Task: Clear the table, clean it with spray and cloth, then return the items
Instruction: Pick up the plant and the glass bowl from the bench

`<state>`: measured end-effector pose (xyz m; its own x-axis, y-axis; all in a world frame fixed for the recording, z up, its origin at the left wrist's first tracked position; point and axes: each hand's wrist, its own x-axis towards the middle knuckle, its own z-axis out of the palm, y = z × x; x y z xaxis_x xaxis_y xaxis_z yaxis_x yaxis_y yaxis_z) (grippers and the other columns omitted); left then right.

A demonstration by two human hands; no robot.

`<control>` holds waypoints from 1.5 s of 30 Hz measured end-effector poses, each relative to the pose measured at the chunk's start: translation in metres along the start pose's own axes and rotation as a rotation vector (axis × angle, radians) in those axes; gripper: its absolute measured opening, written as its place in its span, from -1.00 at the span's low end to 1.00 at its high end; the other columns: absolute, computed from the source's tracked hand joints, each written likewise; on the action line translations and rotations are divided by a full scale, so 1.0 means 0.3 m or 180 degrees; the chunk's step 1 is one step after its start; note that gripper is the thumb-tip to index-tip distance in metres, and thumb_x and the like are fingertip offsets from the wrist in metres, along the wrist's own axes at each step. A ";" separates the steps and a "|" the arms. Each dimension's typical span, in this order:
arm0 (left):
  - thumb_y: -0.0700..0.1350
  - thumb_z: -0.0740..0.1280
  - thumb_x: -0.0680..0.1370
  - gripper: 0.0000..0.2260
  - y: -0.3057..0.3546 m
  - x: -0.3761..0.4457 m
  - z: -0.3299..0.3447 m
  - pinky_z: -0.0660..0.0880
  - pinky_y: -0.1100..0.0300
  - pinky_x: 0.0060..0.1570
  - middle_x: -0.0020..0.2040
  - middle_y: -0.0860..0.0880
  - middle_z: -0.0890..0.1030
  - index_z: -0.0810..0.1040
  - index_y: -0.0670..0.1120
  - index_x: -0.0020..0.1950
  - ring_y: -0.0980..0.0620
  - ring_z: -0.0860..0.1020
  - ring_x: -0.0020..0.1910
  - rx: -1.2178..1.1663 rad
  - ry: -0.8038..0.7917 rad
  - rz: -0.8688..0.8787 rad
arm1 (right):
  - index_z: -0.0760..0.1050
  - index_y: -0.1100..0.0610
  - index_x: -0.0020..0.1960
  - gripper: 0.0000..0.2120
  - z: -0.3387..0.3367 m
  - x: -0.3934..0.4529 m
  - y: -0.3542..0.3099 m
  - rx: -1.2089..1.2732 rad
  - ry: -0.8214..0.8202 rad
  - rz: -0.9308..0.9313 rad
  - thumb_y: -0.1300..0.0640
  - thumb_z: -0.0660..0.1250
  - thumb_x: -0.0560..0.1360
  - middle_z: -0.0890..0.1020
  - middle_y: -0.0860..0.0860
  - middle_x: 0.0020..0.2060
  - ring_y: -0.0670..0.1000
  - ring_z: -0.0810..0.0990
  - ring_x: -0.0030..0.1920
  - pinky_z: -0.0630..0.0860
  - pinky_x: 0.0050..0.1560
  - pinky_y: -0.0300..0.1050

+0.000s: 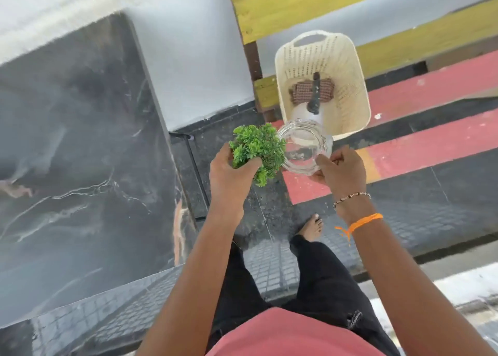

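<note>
A dark marble table (75, 153) fills the left of the head view, its top bare. My left hand (231, 172) grips a small bushy green plant (256, 148), held over the floor to the right of the table. Beside it my right hand (339, 169) holds a clear glass jar (305, 146), mouth facing me, touching the plant. Just beyond the jar stands a cream plastic basket (347, 67) on the floor. Inside it lie a checked cloth (299, 92) and a white spray bottle (303, 111) with a dark trigger head.
A white wall (188, 59) rises behind the table's right corner. The floor is dark tile (269, 215) with red stripes (431, 145) to the right. A yellow and brown wooden frame (253, 59) stands behind the basket. My bare foot (310, 229) is below the hands.
</note>
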<state>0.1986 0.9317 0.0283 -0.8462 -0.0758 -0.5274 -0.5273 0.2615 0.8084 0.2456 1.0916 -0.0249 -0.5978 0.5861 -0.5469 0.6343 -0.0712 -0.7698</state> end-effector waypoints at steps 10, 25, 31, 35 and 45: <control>-0.30 0.41 0.39 -0.78 0.062 0.284 -0.720 0.53 0.18 -0.33 -0.45 0.11 0.54 0.56 0.04 -0.27 0.11 0.48 -0.43 -0.0309 0.0468 0.0394 | 0.31 0.17 -0.24 -0.80 0.696 -0.182 -0.307 0.0220 -0.0417 -0.0315 0.28 0.33 0.43 0.49 0.13 -0.38 -0.13 0.57 -0.54 0.65 -0.14 0.11; -0.24 0.40 0.32 -0.90 0.160 0.872 -1.189 0.58 -0.05 -0.17 -0.36 -0.02 0.52 0.57 -0.05 -0.27 0.01 0.46 -0.31 -0.0416 0.0815 0.0460 | 0.25 0.08 -0.34 -0.69 1.412 -0.081 -0.606 -0.0020 -0.0004 -0.0389 0.17 0.39 0.39 0.57 0.15 -0.27 0.12 0.63 -0.42 0.62 -0.14 0.17; -0.28 0.37 0.42 -0.81 0.247 0.997 -1.220 0.28 0.19 -0.37 -0.46 0.05 0.33 0.46 -0.04 -0.31 0.06 0.26 -0.45 -0.0279 0.0730 0.0628 | 0.25 0.08 -0.32 -0.68 1.513 -0.002 -0.663 -0.0166 0.0034 -0.0353 0.09 0.39 0.41 0.60 0.12 -0.21 0.24 0.68 -0.22 0.60 -0.10 0.13; -0.24 0.36 0.44 -0.85 0.268 1.058 -1.235 0.31 0.32 -0.45 -0.33 0.04 0.46 0.56 -0.09 -0.02 0.11 0.33 -0.46 -0.0310 0.0720 0.0670 | 0.25 0.08 -0.33 -0.66 1.569 0.060 -0.673 -0.0125 0.0012 -0.0277 0.05 0.42 0.37 0.64 0.17 -0.19 0.27 0.66 -0.15 0.60 -0.04 0.19; -0.17 0.44 0.42 -0.54 0.260 1.093 -1.214 0.57 0.14 0.01 0.14 -0.04 0.57 0.44 -0.04 0.30 0.00 0.57 0.05 -0.0525 0.0555 0.0560 | 0.26 0.07 -0.37 -0.69 1.612 0.130 -0.694 -0.0565 0.0019 -0.0092 0.07 0.32 0.46 0.56 -0.08 -0.64 -0.01 0.64 -0.27 0.49 -0.31 -0.17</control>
<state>-0.1480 0.5768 0.0136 -0.9186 -0.2110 -0.3341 -0.3645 0.1264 0.9226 -0.1468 0.7391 -0.0453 -0.6145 0.5906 -0.5230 0.6938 0.0891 -0.7146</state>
